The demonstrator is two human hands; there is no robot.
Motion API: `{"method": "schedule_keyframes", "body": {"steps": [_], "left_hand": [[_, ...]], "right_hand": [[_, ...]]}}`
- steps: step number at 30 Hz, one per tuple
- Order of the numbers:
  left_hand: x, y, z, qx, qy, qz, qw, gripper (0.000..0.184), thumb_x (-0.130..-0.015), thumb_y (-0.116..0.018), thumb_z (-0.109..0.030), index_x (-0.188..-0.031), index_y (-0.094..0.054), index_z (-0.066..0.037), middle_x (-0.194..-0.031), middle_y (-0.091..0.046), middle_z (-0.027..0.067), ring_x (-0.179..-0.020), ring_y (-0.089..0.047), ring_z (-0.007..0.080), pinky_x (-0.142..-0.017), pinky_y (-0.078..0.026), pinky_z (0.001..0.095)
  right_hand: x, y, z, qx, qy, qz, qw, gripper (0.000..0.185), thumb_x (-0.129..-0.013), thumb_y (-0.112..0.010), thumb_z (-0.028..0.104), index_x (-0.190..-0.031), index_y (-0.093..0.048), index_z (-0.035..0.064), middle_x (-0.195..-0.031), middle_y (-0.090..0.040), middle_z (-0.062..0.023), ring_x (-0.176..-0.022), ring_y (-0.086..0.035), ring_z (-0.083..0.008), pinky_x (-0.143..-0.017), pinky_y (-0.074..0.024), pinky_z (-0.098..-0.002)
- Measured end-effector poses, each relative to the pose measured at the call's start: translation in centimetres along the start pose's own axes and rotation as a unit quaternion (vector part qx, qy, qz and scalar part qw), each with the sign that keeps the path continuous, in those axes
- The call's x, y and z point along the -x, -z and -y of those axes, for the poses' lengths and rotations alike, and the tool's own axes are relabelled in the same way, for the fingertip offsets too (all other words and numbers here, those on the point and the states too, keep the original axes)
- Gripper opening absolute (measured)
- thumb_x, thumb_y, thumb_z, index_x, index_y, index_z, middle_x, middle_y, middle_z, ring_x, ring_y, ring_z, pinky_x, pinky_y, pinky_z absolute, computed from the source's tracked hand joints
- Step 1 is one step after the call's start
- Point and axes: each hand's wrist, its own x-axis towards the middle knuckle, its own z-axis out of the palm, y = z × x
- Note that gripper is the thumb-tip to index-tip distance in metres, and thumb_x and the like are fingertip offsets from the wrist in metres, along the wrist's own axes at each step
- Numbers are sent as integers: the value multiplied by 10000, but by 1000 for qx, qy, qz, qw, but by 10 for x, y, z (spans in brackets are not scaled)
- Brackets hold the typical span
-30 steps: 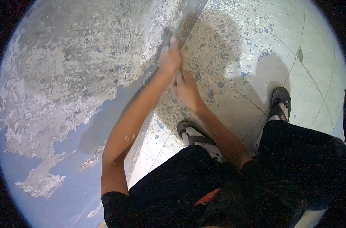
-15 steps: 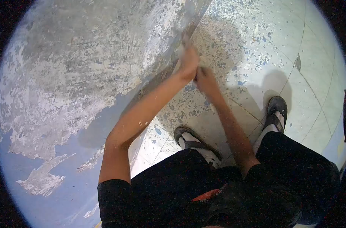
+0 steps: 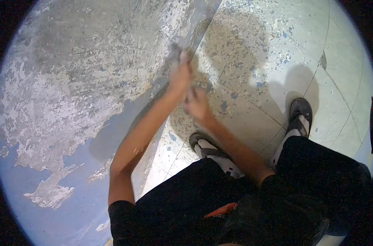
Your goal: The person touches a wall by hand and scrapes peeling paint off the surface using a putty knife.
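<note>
My left hand [image 3: 181, 78] is closed around a scraper [image 3: 176, 50], its dark front end lying close to the wall [image 3: 84, 82] just above the floor line. Motion blur hides the exact shape of the tool. Behind and slightly below it, my right hand [image 3: 198, 103] is also closed, apparently on the rear of the same handle. The wall surface is blue paint, with a large patch worn to white and bare grey.
Paint flakes are strewn over the pale tiled floor [image 3: 252, 108] along the wall. My feet in dark sandals [image 3: 300, 117] stand apart on the tiles. Shadows of my head and arms fall on floor and wall.
Both hands and the scraper have moved left and down along the base of the wall, toward my body. The grip looks the same.
</note>
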Motion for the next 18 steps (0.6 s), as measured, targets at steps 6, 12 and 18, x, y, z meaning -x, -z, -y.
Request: {"method": "schedule_keyframes", "body": {"steps": [6,12,18], "left_hand": [[-52,-71,-21,14,-52,-25,998,381,-938,-381,-355,-807,-487,-13,-542,-385,9,-437,-380,131,-389,-329,325],[-24,-51,-4,105,-47,-16,993,355,-929,-409,-350,-691,-417,-87,-565,-342,-9,-474,-349,105,-425,-298,272],[26,15,26,25,-3,-47,999,371,-926,-423,-373,-675,-428,-100,-548,-339,-29,-453,-314,87,-420,-263,266]], "right_hand": [[-47,61,45,3,95,21,995,327,-941,-420,338,-829,-480,37,-598,-413,9,-436,-341,-85,-386,-283,-218],[-20,38,27,38,14,-70,997,398,-937,-404,308,-700,-501,4,-541,-431,-19,-473,-384,-113,-448,-326,-306],[13,-2,-40,109,144,-18,983,339,-924,-415,207,-768,-495,-84,-602,-500,-140,-540,-449,-175,-516,-377,-366]]}}
